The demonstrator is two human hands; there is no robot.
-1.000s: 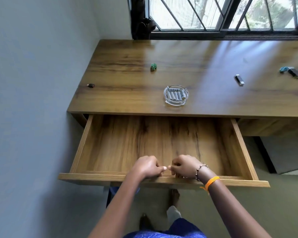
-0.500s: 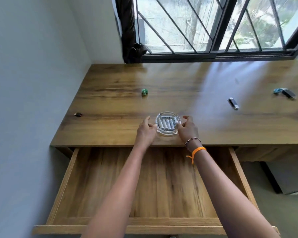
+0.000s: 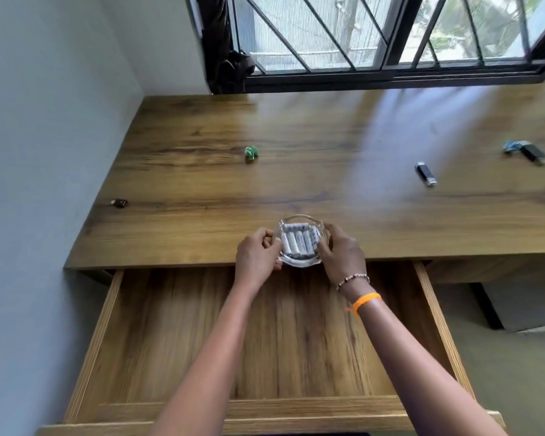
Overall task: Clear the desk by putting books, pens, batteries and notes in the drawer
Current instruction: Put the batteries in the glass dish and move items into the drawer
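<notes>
A wooden desk [image 3: 296, 171] under a barred window [image 3: 359, 33], its drawer [image 3: 296, 341] pulled wide open: your left hand [image 3: 257, 258] and right hand [image 3: 342, 256] grip opposite sides of a glass dish [image 3: 301, 262] of batteries [image 3: 296, 240] at the desk's near edge, fingers curled round its rim. Farther off lie a green scrap [image 3: 251, 152], a small dark item [image 3: 119, 202] at left, and two USB sticks [image 3: 425, 173] at right.
</notes>
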